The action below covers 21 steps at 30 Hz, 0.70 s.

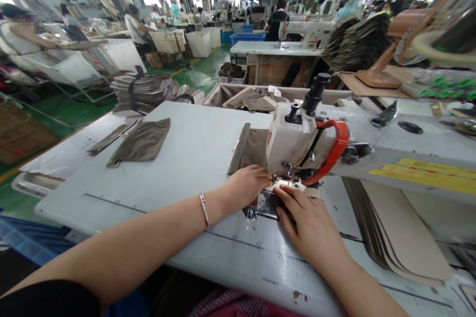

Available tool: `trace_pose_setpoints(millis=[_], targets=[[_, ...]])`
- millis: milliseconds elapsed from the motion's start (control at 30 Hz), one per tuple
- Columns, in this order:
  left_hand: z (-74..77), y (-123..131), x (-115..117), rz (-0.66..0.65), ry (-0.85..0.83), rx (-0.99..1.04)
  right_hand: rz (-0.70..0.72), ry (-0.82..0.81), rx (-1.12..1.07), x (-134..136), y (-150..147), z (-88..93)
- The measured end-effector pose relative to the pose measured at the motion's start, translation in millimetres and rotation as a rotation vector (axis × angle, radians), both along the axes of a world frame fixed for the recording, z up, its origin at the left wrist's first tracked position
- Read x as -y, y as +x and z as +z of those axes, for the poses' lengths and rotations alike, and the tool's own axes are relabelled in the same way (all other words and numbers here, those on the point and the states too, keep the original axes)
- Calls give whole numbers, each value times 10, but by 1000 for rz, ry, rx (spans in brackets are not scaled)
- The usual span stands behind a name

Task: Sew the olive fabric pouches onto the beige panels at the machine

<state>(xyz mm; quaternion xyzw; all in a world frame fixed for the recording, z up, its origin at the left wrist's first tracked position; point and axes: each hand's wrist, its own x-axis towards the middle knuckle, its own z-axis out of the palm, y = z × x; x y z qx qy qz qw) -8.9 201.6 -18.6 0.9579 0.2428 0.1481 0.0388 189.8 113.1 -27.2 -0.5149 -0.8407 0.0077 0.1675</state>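
Note:
At the sewing machine (pixel 293 138) my two hands lie close together by the lit needle area. My left hand (pixel 245 187) rests palm down, fingers stretched forward, at the near edge of a brown-grey fabric piece (pixel 255 146) with a small metal fitting. My right hand (pixel 310 215) lies on the other side of the presser foot, fingers stretched flat and thumb apart, over the metal plate (pixel 266 204). The fingertips of both hands meet a small pale lit patch under the needle; what material lies there is partly hidden.
Another brown-grey fabric piece (pixel 143 141) lies on the left of the white table (pixel 197 143). Flat beige panels (pixel 405 233) are stacked at right, under the machine arm. Behind stand bundled panels (pixel 145 90) and a bin (pixel 219 93) of pieces. Co-workers sit farther off.

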Motion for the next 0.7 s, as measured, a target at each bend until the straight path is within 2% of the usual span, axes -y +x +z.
trace_pose_setpoints(millis=[500, 700], targets=[[-33, 12, -40, 15, -28, 41, -46, 4, 32, 11, -20, -49], [-49, -9, 7, -28, -13, 14, -3, 58, 21, 13, 23, -159]])
